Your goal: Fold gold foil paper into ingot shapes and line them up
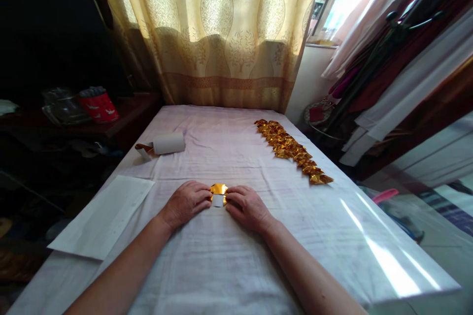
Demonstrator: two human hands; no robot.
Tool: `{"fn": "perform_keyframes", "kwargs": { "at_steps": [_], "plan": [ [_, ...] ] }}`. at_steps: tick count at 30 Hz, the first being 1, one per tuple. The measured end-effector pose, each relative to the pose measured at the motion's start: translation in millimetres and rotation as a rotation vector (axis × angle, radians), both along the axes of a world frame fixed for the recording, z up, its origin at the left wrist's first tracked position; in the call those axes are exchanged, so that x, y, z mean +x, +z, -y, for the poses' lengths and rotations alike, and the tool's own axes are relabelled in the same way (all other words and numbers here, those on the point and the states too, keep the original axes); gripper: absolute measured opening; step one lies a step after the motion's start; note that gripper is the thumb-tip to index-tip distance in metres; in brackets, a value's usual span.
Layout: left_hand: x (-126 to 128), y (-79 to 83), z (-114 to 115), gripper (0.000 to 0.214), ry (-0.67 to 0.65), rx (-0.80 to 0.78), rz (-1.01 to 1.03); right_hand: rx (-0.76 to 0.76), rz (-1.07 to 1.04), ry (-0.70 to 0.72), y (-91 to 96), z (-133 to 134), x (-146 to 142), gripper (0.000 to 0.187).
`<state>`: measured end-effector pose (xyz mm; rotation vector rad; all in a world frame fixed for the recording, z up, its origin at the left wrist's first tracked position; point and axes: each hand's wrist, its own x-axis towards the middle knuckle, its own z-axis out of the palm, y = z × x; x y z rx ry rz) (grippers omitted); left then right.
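Between my hands lies a small partly folded sheet of gold foil paper (pixel 219 189), its shiny gold side showing at the top and a white patch below. My left hand (pixel 188 202) grips its left edge with the fingers pressed together. On the opposite edge, my right hand (pixel 248 206) holds it the same way. Both hands rest low on the cloth-covered table (pixel 218 266). The thumbs and some fingertips are partly hidden. Folded gold foil pieces (pixel 291 150) sit in overlapping rows at the right back.
Toward the back left is a white roll (pixel 169 143) with a brown-and-white loose end. White paper sheets (pixel 105 216) lie at the left edge. A patterned curtain (pixel 229 34) hangs behind the table. Clothes (pixel 391 93) hang on the right, and a red container (pixel 98 104) stands on the left.
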<state>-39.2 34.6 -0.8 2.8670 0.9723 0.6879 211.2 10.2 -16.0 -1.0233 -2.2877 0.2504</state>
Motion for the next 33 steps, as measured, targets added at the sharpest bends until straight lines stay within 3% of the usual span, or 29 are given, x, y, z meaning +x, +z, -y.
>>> {"fn": "perform_keyframes", "kwargs": {
  "at_steps": [9, 22, 33],
  "plan": [
    [4.1, 2.3, -2.8, 0.027, -0.097, 0.306, -0.285, 0.006, 0.086, -0.038, 0.5, -10.4, -2.6, 0.015],
    [16.0, 2.6, -9.9, 0.02, -0.146, 0.409, -0.418, 0.034, 0.353, -0.054, 25.1, -4.3, -9.1, 0.019],
    [21.8, 5.2, -7.6, 0.012, -0.072, 0.387, -0.462, 0.042, 0.518, -0.045, 22.3, -8.1, -16.1, 0.02]
  ]
}}
